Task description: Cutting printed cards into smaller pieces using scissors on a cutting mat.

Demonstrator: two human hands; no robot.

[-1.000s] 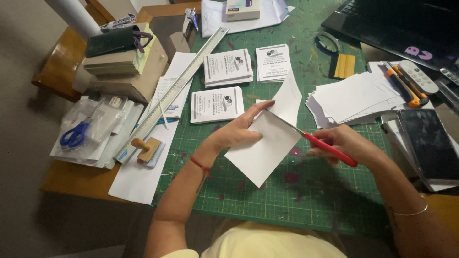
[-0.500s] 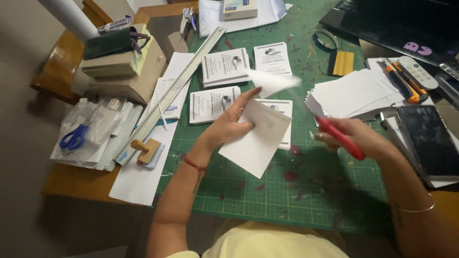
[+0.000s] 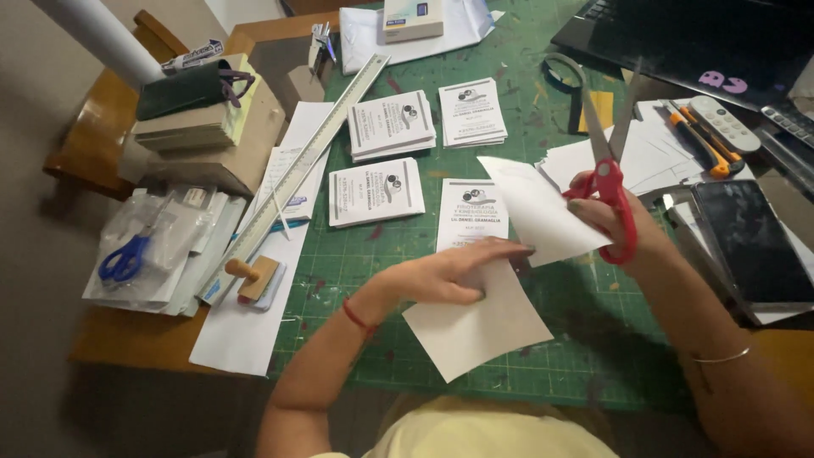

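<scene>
The left hand [image 3: 441, 276] is pressing a white sheet [image 3: 479, 326] flat, fingers spread, near the cutting mat's [image 3: 543, 373] near edge. The right hand [image 3: 623, 225] is gripping red scissors [image 3: 612, 161], blades open and pointing far, plus a cut piece [image 3: 538, 212]. Card stacks [image 3: 390, 127] and a ruler [image 3: 301, 165] are crowding the far left.

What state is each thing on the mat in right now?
Red-handled scissors: blades open, pointing up, in right hand.
Cut white paper piece: pinched by right hand, off the mat.
Larger white paper sheet: flat, under left hand.
Metal ruler: lying diagonal.
Black phone: screen dark.
</scene>
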